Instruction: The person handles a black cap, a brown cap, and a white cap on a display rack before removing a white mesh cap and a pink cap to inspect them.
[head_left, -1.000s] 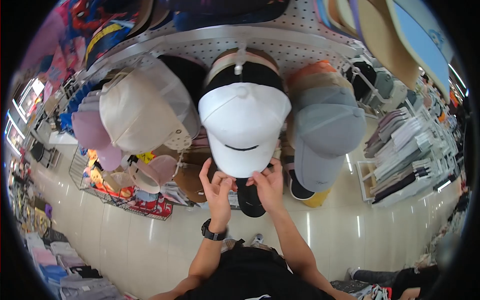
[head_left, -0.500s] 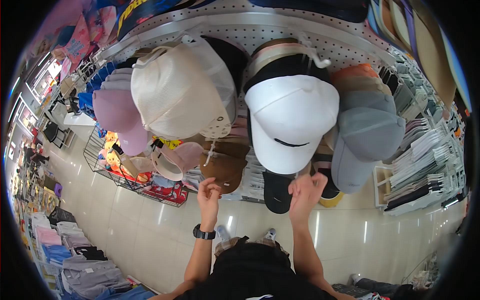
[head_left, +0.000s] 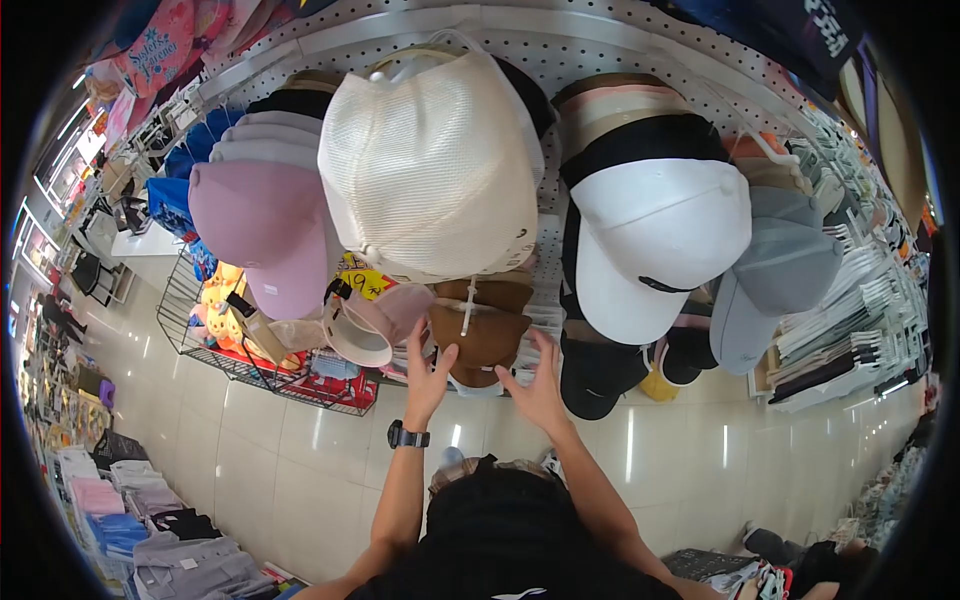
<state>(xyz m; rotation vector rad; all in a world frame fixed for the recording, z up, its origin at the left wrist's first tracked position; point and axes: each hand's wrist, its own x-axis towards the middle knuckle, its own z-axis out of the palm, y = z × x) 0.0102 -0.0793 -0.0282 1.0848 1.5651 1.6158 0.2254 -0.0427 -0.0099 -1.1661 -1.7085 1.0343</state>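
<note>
The left hand (head_left: 428, 370), with a watch (head_left: 407, 436) on its wrist, and the right hand (head_left: 535, 385) are both raised wide open with fingers spread, holding nothing. They sit on either side of the lower edge of a brown cap (head_left: 480, 335), and I cannot tell whether they touch it. That cap hangs just below a big cream mesh cap (head_left: 430, 165) on the pegboard wall (head_left: 600, 55), with a pink cap (head_left: 265, 230) to the left and a white cap (head_left: 655, 240) and a grey cap (head_left: 790, 265) to the right.
</note>
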